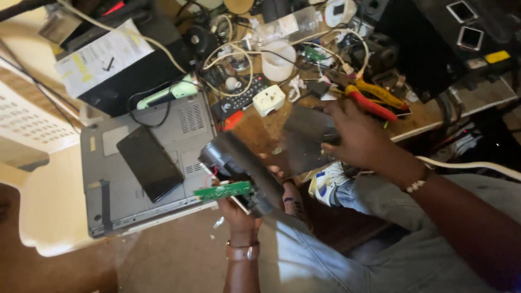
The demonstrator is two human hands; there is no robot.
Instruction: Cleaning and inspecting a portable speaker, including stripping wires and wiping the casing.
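Observation:
My left hand grips a dark cylindrical device with a green circuit board and a red wire hanging out of it. My right hand holds a dark flat panel, blurred, against the upper side of that device. Both hands are above my lap, just in front of the cluttered workbench. The inside of the device is hidden by the panel.
An overturned grey laptop with a black phone on it lies at left. Behind are red and yellow pliers, a remote control, a white socket block, a white cup, cables, and a black box with papers.

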